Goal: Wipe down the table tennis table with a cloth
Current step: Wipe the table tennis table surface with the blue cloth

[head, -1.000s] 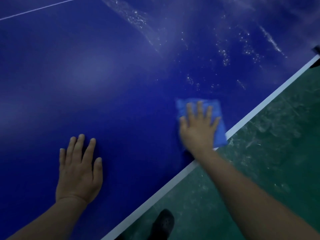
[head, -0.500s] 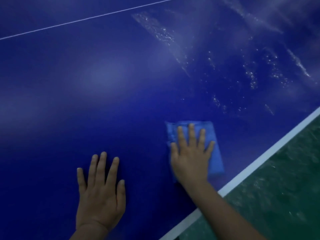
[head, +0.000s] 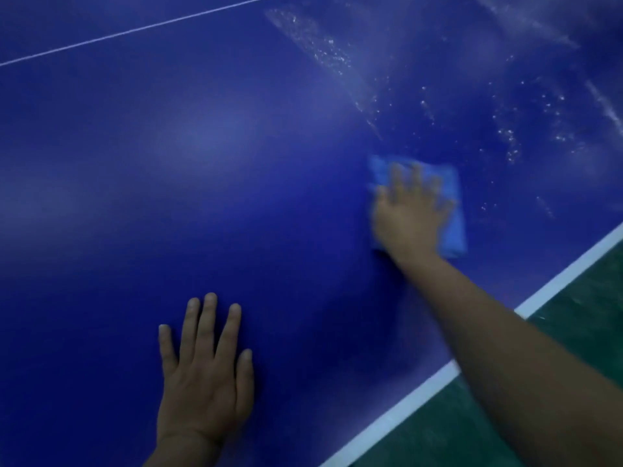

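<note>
The blue folded cloth (head: 453, 210) is pressed flat to the table tennis bench (head: 236, 183) under the right hand (head: 409, 215), fingers spread and extended; it lies near the white edge line (head: 421, 389), short of the wet patches. The left hand (head: 205, 375) is laid flat on the bench, fingers straight, nothing grasped. Progress is judged partial: the surface around and left of the hands appears even and free of marks, while droplets and streaks (head: 323, 52) are left beyond and to the right of the cloth. These areas are still to be wiped. No brand, label or legible writing is visible.
</note>
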A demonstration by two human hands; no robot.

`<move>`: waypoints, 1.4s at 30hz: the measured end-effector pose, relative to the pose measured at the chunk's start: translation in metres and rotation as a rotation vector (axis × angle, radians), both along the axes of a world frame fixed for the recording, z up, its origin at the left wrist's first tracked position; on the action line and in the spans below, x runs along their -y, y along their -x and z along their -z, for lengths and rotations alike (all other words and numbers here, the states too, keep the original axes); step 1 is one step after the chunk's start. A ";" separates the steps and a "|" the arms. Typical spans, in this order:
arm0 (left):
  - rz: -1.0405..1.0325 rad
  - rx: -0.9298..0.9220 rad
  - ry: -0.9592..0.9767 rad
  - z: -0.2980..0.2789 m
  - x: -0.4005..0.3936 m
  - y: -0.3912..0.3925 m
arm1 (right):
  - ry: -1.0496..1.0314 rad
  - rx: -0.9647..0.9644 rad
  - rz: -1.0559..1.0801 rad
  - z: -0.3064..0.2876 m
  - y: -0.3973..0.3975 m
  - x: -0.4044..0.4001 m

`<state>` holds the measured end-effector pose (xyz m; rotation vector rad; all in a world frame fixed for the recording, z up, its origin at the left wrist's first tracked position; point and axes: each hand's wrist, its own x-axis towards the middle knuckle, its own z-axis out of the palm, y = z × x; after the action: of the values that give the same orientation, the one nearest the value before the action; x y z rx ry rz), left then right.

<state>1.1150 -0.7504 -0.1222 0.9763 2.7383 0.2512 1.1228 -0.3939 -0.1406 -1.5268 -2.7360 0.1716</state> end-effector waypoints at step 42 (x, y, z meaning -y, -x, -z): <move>-0.050 -0.008 -0.052 -0.001 0.000 -0.007 | 0.025 0.064 -0.377 -0.011 -0.152 0.124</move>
<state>1.1216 -0.7507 -0.1215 0.9241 2.7792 0.3291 1.2751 -0.5176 -0.1291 -1.0203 -3.0567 0.1599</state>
